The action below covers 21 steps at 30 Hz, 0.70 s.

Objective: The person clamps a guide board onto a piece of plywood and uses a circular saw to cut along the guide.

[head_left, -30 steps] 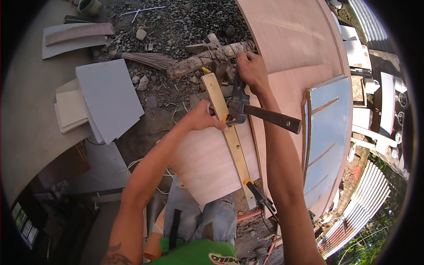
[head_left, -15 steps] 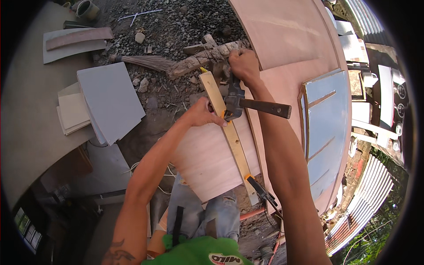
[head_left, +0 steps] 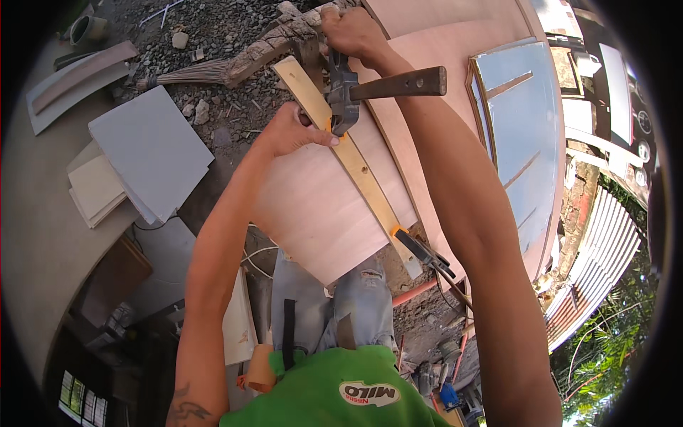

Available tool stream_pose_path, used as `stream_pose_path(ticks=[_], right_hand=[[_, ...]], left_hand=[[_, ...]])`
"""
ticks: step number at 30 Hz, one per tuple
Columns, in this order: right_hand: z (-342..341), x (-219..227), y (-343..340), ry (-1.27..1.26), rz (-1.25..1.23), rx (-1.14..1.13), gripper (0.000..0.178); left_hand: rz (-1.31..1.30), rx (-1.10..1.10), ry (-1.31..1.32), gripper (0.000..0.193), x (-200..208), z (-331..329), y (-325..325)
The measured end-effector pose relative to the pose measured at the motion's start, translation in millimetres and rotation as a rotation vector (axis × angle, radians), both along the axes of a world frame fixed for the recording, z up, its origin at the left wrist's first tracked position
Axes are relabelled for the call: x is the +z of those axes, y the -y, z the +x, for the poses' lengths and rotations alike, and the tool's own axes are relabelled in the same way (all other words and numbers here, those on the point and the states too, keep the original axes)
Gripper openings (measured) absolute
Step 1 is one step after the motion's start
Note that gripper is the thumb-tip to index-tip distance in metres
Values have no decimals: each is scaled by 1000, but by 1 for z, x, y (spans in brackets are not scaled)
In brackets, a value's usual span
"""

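A pale wooden strip (head_left: 377, 191) lies lengthwise across a thin pinkish plywood piece (head_left: 306, 206) above my knees. My left hand (head_left: 293, 132) pinches the strip's far part, thumb on top and fingers partly hidden beneath. Beside that thumb, a dark bar clamp (head_left: 345, 92) with an orange pad bears on the strip; its brown bar with holes points to the right. My right hand (head_left: 352, 32) is closed at the clamp's far end, around what looks like its handle. A second black clamp (head_left: 423, 250) with an orange pad sits on the strip's near end.
Large plywood sheets (head_left: 434, 57) stretch along the right, carrying a light-blue panel (head_left: 516, 107). Grey boards (head_left: 153, 153) are stacked at left. A stick broom (head_left: 192, 73) and a rough timber (head_left: 267, 53) lie on far gravel. Corrugated metal (head_left: 594, 263) stands at right.
The whole view has shifted, so hands, strip and clamps appear higher and further left, with more of my shirt showing. Both hands keep their holds.
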State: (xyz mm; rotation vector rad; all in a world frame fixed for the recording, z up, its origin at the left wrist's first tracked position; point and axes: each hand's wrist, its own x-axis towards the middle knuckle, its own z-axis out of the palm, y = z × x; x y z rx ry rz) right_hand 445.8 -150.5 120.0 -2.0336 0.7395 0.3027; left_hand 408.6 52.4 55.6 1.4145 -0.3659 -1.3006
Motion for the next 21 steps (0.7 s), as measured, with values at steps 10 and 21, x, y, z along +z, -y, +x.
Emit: stream_pose_path(ticks=[10, 21], right_hand=[[2, -26, 20, 175, -327, -36, 52], [-115, 153, 98, 234, -289, 360, 60]], left_hand=[[41, -77, 119, 54, -5, -4, 14], [415, 71, 763, 83, 49, -57, -13]])
